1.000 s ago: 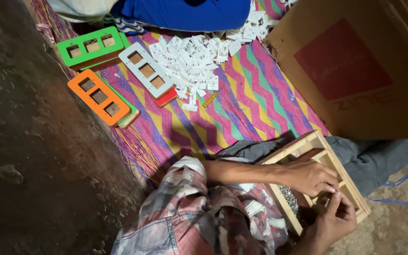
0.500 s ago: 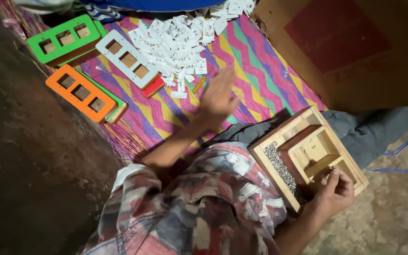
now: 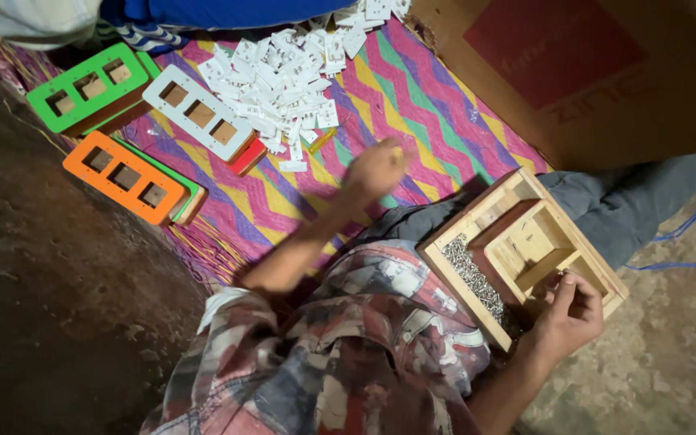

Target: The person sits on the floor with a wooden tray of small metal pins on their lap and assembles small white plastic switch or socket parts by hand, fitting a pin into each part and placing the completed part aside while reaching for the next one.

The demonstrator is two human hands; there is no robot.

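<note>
Fingers of the left hand (image 3: 374, 169) curl closed just below white plastic pieces (image 3: 283, 80); right hand (image 3: 569, 310) grips the wooden tray (image 3: 525, 242).

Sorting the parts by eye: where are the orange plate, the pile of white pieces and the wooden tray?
orange plate (image 3: 125, 178), head view, middle of its face.
pile of white pieces (image 3: 279, 80), head view, centre of the heap.
wooden tray (image 3: 472, 221), head view, upper-left rim.

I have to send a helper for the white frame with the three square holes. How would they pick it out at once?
Start at the striped mat and go to its end with the heap of small white parts. The white frame lies just beside that heap, between the green frame and the orange frame. It is the only white one.
</note>
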